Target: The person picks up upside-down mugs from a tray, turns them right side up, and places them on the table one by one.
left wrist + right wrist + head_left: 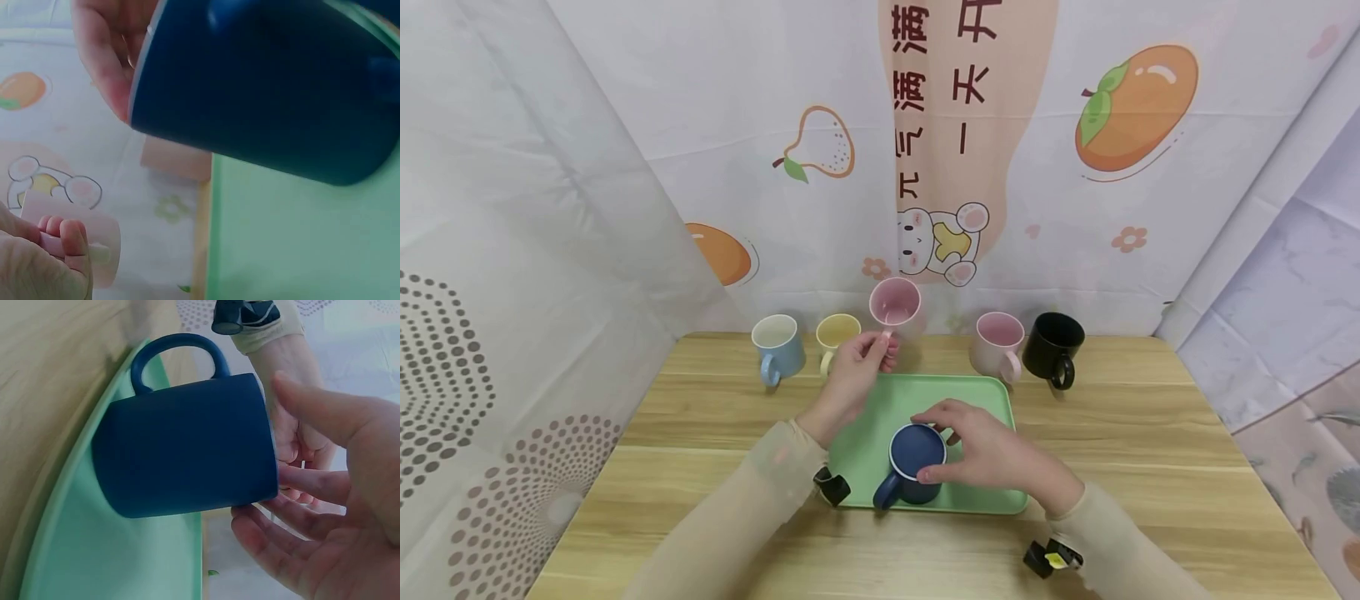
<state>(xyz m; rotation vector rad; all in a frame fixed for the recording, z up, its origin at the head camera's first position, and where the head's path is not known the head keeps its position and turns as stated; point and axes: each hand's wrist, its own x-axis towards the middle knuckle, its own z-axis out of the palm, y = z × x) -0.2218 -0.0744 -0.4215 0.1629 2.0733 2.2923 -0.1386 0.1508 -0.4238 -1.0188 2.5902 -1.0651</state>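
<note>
My left hand (855, 371) pinches the handle of a pink mug (895, 307), held up over the far table edge in front of the printed cloth. The left wrist view shows the thumb and curled fingers around that handle (53, 245). A dark blue mug (917, 454) stands upright on the green tray (868, 417), handle toward the front left. Around the blue mug's rim, on its right side, my right hand (981, 446) spreads thumb and fingers. In the right wrist view its fingertips (247, 519) are right at the rim and the thumb is spread apart from them.
Along the back edge stand a light blue mug (786, 354) and a yellow mug (837, 333) on the left, and another pink mug (988, 354) beside a black mug (1045, 358) on the right. A printed cloth (820, 225) hangs behind the wooden table (1135, 433).
</note>
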